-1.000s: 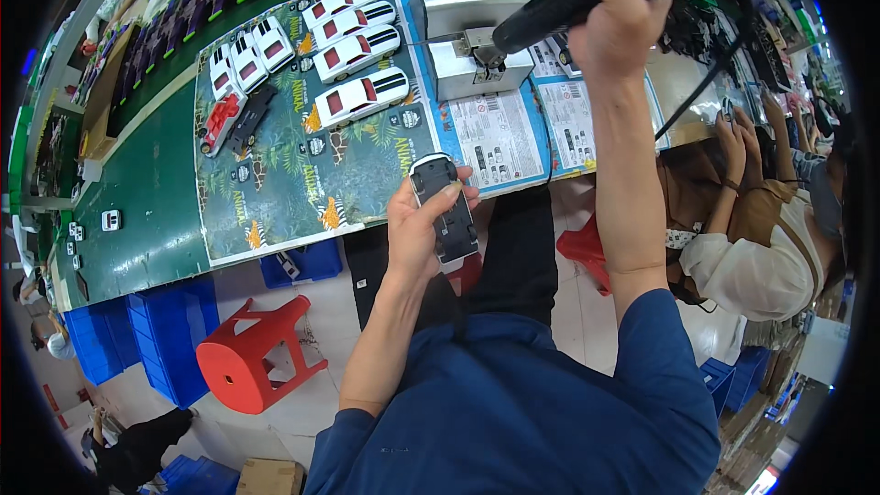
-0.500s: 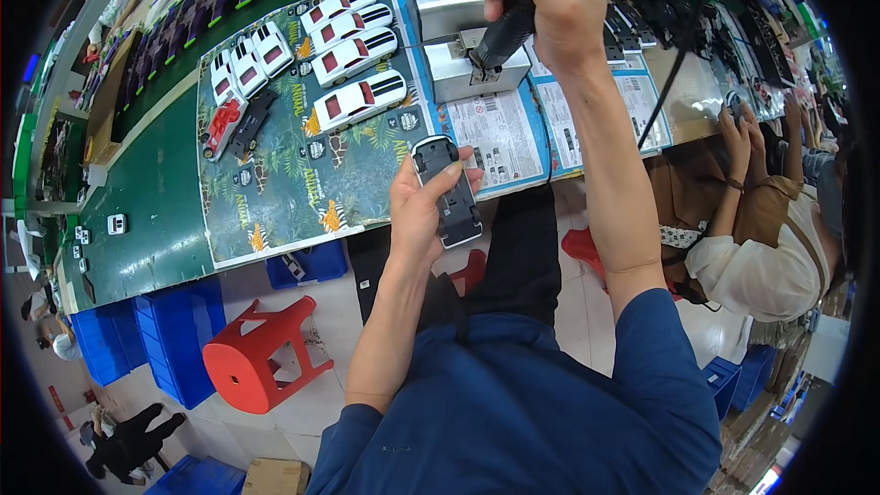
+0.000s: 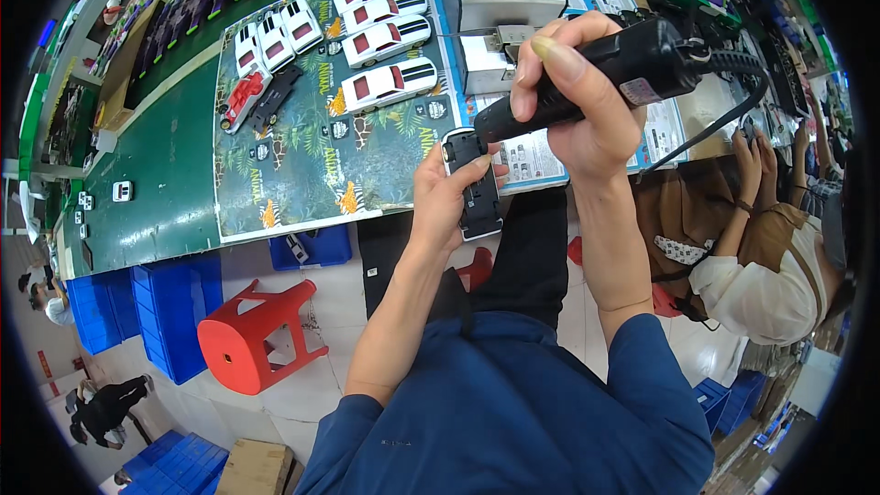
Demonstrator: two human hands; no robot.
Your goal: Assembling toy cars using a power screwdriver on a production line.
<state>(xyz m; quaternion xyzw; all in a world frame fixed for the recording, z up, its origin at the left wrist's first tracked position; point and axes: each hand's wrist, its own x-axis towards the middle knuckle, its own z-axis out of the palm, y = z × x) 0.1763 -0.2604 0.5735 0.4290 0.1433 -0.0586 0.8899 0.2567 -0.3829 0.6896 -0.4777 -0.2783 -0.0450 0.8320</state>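
My left hand (image 3: 438, 202) grips an upturned toy car (image 3: 480, 206), thumb across its black underside, just off the table's front edge. In my right hand (image 3: 596, 119) is a black electric screwdriver (image 3: 655, 60) with a cord, its fingers wrapped round the body. The tool slants down to the left, its nose at the far end of the car's underside. Whether the bit touches a screw is hidden. White toy cars (image 3: 390, 84) with black stripes stand on the patterned sheet to the left, beside a red car part (image 3: 246, 99) and a black chassis (image 3: 275, 99).
A metal screw feeder (image 3: 509, 5) stands behind my right hand. Small white parts (image 3: 122, 191) lie on the green table at left. Below are a red stool (image 3: 257, 339) and blue crates (image 3: 174, 321). A co-worker (image 3: 770, 284) sits at the right.
My right hand has brought the screwdriver from the metal feeder down and nearer to the toy car. My left hand still holds the car, in nearly the same pose.
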